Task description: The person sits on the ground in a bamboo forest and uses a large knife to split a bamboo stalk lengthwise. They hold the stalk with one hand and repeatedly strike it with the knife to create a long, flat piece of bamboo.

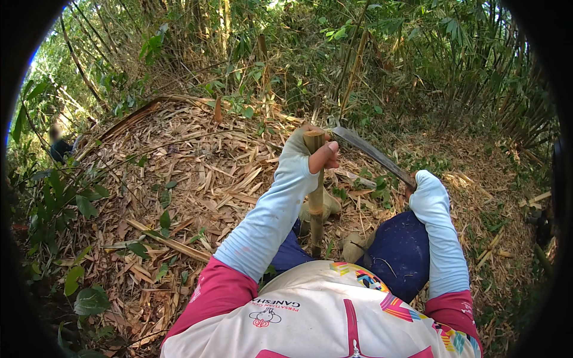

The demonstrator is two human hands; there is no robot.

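A length of bamboo (317,221) stands upright between my legs, its cut top level with my left hand (321,157). The fingers of that hand are wrapped round the upper end. My right hand (426,192) is closed round the handle of a machete (375,154), whose grip is mostly hidden by the hand. The dark, slightly curved blade slants up and left, and its tip is beside the bamboo's top and the left fingers. Whether the tip touches the bamboo I cannot tell. Pale blue sleeves cover both forearms and the backs of the hands.
Dry bamboo leaves (197,167) cover the ground, with a split bamboo piece (170,241) lying to the left. Green leafy plants (89,298) grow at the near left. Dense bamboo (418,77) rises behind. Another person (60,147) is at the far left.
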